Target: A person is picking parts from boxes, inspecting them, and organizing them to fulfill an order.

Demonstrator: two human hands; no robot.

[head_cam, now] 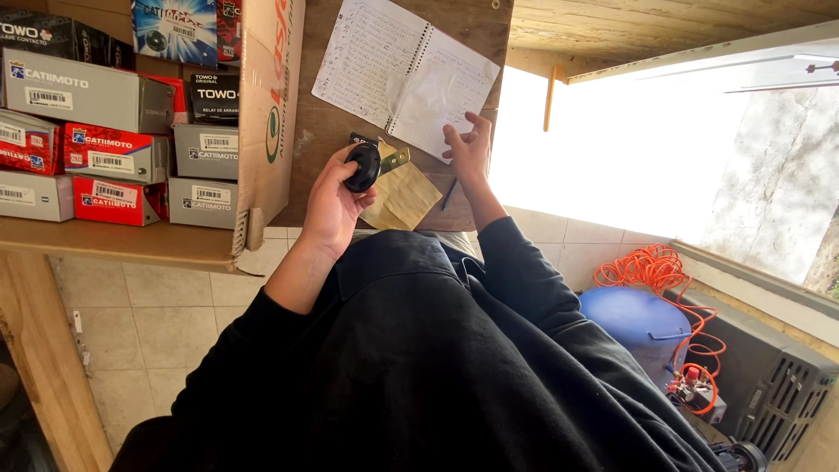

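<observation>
Wooden shelf (122, 240): red, grey boxes (114, 153) stacked. Left hand (336, 205) grips black part (363, 166); right hand (470, 149) open on notebook (384, 61).

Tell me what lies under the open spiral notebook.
The notebook rests on a wooden board. The right hand presses its lower page. A tan envelope and a pen lie beside it, not under. Anything beneath its pages is hidden.

Stacked grey and red boxes (114, 140) fill a wooden shelf (114, 243); an orange coiled hose (651, 267) lies over a blue drum (634, 319).
</observation>
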